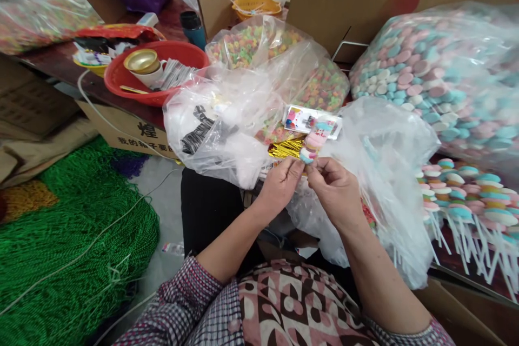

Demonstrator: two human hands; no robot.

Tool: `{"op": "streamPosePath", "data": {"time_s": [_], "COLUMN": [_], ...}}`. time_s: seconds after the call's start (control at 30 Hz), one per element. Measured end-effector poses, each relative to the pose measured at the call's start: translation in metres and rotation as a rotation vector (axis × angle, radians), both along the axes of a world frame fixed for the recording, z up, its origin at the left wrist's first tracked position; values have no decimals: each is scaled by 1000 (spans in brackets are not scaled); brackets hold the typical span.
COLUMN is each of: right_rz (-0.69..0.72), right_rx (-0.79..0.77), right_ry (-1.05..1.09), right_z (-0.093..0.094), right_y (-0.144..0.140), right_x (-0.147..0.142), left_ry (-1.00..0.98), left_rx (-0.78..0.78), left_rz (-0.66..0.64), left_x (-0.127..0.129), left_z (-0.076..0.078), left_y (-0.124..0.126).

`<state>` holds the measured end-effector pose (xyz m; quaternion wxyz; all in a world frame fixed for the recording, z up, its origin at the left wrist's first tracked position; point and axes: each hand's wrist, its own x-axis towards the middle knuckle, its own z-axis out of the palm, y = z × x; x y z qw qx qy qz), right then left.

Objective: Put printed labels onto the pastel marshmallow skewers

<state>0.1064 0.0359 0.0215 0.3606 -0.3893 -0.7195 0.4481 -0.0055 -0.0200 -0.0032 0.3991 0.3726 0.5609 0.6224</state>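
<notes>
A marshmallow skewer (313, 143) in pink, white and blue, seemingly in a clear printed wrapper, points away from me. At its near end, my left hand (283, 183) and my right hand (335, 188) come together with thumbs and fingers pinched closed. The fingers hide the stick and anything small between them. Just beyond my left hand lies a bundle of gold twist ties (286, 147). A stack of printed clear wrappers (295, 119) sits behind the skewer. Near my right forearm is a thin white plastic bag (381, 167).
Finished-looking marshmallow skewers (466, 192) with white sticks lie at right, below a big bag of marshmallows (421, 75). Bags of colourful candy (259, 43) stand ahead. A red basin (182, 54) holds cups and strips. Green netting (81, 238) heaps at left; a white cord (121, 216) crosses it.
</notes>
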Motion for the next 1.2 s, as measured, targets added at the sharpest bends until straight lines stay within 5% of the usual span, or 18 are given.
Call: {"op": "streamPosePath", "data": {"time_s": [0.17,0.23,0.4,0.53,0.63,0.83,1.0,1.2], "right_rz": [55,10,-232,-67,43,-78,114,108], "right_rx": [144,129,283,335,201,167,-43,-452], "right_ry": [-152,-166,-61,-105,-144,-101,-16,124], "right_z": [2,1,16,22,14,13,9,1], "right_y": [-1,5,17,0,-5,6,-5,-10], "right_x": [15,19,18,15,18,27,40,94], "left_ry": [-382,-365,45,-183,-344,-83,-237,283], "left_rx": [184,234,171,96,97,-150,44,287], "left_rz": [-183,-202,-304,-199,-155,-313,-358,-638], "left_x": [-7,-11,-11,-13,-20,-17,-6,26], "left_z": [19,29,38,29,28,22,25,30], "left_y": [-3,-10,-18,-10,-10,-14,-12,-19]}}
